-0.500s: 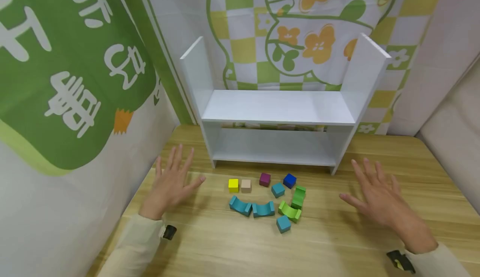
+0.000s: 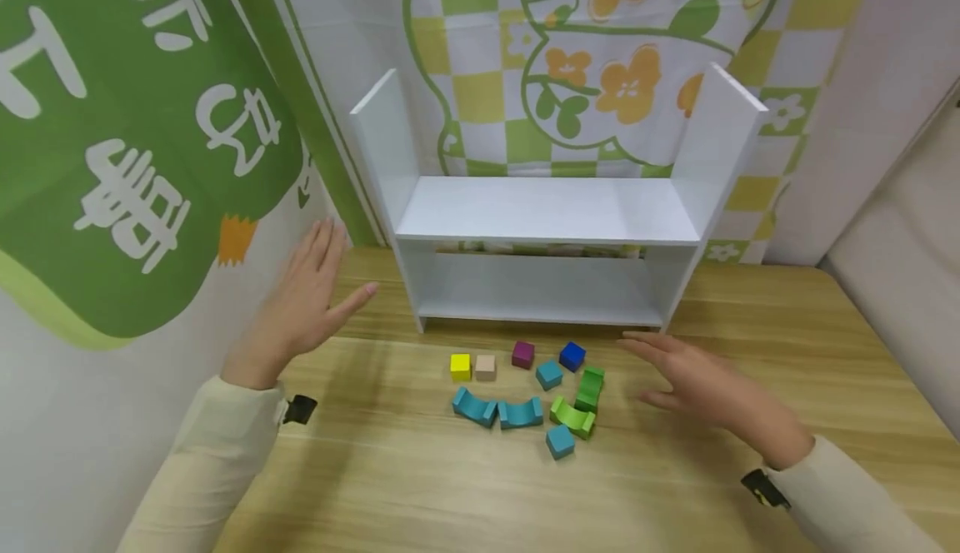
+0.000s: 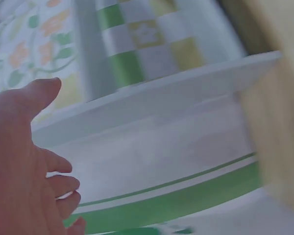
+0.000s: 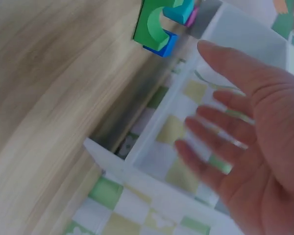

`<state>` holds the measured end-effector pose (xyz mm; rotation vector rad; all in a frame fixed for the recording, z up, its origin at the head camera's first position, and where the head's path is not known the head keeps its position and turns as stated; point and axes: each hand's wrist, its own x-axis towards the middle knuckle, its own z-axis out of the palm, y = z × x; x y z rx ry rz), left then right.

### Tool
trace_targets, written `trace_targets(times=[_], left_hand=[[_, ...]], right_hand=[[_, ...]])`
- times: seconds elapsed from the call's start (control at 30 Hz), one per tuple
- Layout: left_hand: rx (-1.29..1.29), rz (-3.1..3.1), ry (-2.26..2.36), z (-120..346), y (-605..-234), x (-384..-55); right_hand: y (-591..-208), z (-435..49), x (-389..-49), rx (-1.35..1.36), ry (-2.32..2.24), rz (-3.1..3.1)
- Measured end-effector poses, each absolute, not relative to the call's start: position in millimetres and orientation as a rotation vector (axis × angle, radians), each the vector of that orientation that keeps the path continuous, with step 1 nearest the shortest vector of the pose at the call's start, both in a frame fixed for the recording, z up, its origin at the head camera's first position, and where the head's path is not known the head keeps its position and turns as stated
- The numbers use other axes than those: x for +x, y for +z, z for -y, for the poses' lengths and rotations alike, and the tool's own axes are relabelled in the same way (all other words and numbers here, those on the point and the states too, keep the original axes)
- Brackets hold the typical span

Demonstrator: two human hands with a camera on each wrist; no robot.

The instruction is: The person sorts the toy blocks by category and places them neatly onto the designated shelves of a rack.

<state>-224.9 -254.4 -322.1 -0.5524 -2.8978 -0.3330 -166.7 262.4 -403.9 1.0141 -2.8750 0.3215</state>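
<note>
My left hand point(image 2: 296, 303) is raised at the left of the white shelf point(image 2: 525, 320), fingers straight, thumb spread toward it, holding nothing. My right hand point(image 2: 705, 386) hovers to the right of the blocks, fingers extended and pointing left, also holding nothing. Nearest to it are a green curved block point(image 2: 590, 389) and a lime curved block point(image 2: 572, 417). Two teal curved blocks point(image 2: 521, 413) lie side by side. Around them are a yellow cube point(image 2: 461, 367), a beige cube point(image 2: 486, 367), a purple cube point(image 2: 523, 355), a dark blue cube point(image 2: 572, 356) and two teal cubes point(image 2: 560, 441).
The two-tier shelf stands at the back of the wooden table point(image 2: 420, 486), its tall side panels rising above the upper board point(image 2: 547, 207). A patterned cloth point(image 2: 480, 95) hangs behind it. A green printed hanging point(image 2: 150, 161) covers the left wall.
My left hand has lifted and moved left and away toward the wall. My right hand has moved left, closer to the blocks, its fingers swinging to point left. The blocks keep their places.
</note>
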Motion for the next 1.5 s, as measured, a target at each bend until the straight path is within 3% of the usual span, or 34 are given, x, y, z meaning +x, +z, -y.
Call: trace_targets(times=[0.27,0.5,0.9,1.5], left_hand=[[-0.595,2.663,-0.332,252.9,-232.5,-232.7],[-0.659,2.545,-0.263,238.2,-195.6,-250.6],[-0.730,2.597,0.064,201.4,-186.4,-272.5],[-0.699,2.502,0.313,205.3,-196.3,-273.1]], right_hand=[[-407.4,-235.2,-205.2,1.325,0.271,2.850],[-422.4,-226.8,-224.2,1.502,0.333,2.851],[-442.7,-223.8,-226.1,1.564,0.389,2.791],[-450.0,-225.0,-237.8,1.530,0.440,2.856]])
